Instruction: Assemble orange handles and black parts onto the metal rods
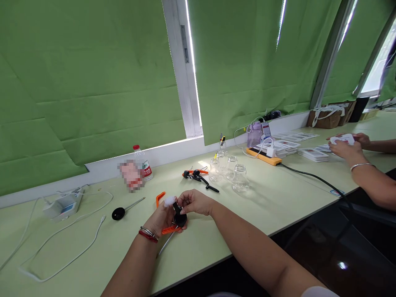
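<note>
My left hand (163, 216) is closed round a black and orange part (180, 218) with a thin metal rod (167, 243) pointing down toward the table's front edge. A translucent white piece (169, 201) shows above the fingers of that hand. From the right, my right hand (193, 203) pinches the top of the black part. Behind my left hand lies an orange bent piece (160, 198). To the left, a black round piece with a metal rod (118, 213) rests on the table. Several black and orange parts (198, 176) lie farther back, beside clear glass jars (240, 179).
White cables (77, 259) and a white power strip (66, 204) lie at left. A red-capped bottle (147, 167) stands by the wall. An orange power strip (263, 156), a purple bottle (254, 134) and card stacks (312, 154) are at right, near another person's hands (346, 146).
</note>
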Motion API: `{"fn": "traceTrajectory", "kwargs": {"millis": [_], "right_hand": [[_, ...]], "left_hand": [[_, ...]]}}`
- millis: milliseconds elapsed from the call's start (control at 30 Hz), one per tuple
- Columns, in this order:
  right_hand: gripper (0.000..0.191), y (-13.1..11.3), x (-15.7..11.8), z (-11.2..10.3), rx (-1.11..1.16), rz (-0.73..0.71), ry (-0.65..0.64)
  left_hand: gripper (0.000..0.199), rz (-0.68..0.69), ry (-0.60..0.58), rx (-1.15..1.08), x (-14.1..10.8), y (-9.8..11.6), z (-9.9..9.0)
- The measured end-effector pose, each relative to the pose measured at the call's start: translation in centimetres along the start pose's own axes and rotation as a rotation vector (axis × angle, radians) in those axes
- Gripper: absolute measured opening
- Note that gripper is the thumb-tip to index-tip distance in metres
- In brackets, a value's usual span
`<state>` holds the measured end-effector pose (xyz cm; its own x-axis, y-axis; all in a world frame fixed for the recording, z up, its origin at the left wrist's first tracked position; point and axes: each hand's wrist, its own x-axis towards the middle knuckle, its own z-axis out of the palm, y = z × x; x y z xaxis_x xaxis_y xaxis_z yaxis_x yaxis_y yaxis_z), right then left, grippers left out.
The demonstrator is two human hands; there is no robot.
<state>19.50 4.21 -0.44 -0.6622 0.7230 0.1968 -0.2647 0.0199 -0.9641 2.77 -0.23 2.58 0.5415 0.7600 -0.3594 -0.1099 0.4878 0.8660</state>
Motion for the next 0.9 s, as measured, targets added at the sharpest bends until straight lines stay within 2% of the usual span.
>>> {"fn": "traceTrajectory", "kwargs": {"millis": [333, 900], "right_hand": [[0.036, 0.39, 0.12, 0.06, 0.001, -0.027, -0.004], [0.036, 0.33, 0.12, 0.38, -0.008, -0.033, 0.017]], "left_hand": [[0.042, -0.001, -0.033, 0.108, -0.28, 0.41, 0.53], [0.044, 0.006, -0.038, 0.085, -0.24, 0.36, 0.46]]}}
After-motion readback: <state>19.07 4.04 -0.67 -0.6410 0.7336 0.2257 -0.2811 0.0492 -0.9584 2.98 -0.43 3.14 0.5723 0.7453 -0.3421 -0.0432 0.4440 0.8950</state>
